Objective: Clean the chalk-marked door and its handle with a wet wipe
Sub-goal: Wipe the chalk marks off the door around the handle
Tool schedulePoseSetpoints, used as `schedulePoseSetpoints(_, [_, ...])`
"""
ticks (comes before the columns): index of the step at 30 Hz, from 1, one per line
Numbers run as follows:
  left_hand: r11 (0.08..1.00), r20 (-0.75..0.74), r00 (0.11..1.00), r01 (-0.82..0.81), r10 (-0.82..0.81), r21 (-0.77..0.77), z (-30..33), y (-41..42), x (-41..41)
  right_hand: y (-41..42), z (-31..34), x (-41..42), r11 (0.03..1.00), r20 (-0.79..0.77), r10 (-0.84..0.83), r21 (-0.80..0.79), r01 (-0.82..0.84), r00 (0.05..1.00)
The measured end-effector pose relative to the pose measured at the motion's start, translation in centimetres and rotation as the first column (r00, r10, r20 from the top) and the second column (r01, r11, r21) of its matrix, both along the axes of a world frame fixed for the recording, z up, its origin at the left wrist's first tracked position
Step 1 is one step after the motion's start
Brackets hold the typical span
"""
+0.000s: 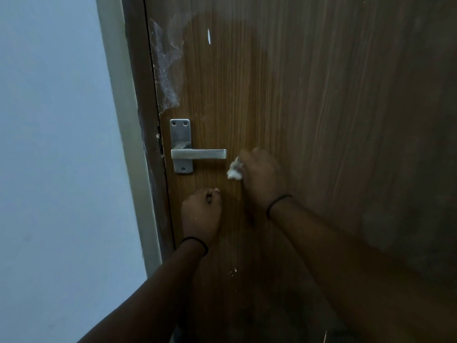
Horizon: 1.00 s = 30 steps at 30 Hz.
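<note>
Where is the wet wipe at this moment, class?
In the head view, the wet wipe is bunched in the right hand, against the door, just right of and below the handle.

Left hand (200, 214): we note a bare hand flecked with small pale specks across its back.
Left wrist band (194, 243): we see a thin black band, cord-like, circling the wrist.
Right hand (262, 179): we note a bare hand without rings or glove.
Right wrist band (279, 203): we see a matching thin black band.
Forearms: we find both bare, no sleeves reaching into view.
</note>
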State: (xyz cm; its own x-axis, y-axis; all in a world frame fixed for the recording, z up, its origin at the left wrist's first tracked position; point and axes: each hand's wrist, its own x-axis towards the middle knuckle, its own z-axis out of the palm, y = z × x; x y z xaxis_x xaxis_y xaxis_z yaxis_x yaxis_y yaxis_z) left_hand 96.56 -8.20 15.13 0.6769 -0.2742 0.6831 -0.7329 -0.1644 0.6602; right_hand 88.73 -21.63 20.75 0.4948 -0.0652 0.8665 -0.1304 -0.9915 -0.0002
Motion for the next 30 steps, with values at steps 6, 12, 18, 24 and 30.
schedulePoseSetpoints(6, [1.0,-0.026,1.0,0.003,-0.002,0.021,-1.3,1.2,0.7,-0.8,-8.6,-4.1,1.0,-0.374,-0.004,-0.03,-0.007,0.928])
schedulePoseSetpoints(12, [0.995,0.046,0.994,0.096,-0.095,-0.004,0.7,-0.7,-1.1,-5.0,3.3,-5.4,0.926,0.034,-0.23,0.314,0.208,0.973])
schedulePoseSetpoints(18, [0.987,0.136,0.979,0.159,-0.154,-0.029,4.1,-1.9,-2.0,-0.7,19.0,-0.6,0.991,0.208,0.078,0.087,-0.098,0.975])
schedulePoseSetpoints(24, [0.99,0.057,0.989,0.138,-0.137,-0.009,2.9,-0.1,-0.4,-2.0,13.7,-1.6,0.976,0.336,-0.06,0.215,-0.015,0.94])
schedulePoseSetpoints(30, [0.991,0.017,0.992,0.126,-0.127,0.036,0.9,1.3,-0.4,1.2,-4.9,-2.4,0.657,0.319,-0.025,0.719,-0.225,0.947])
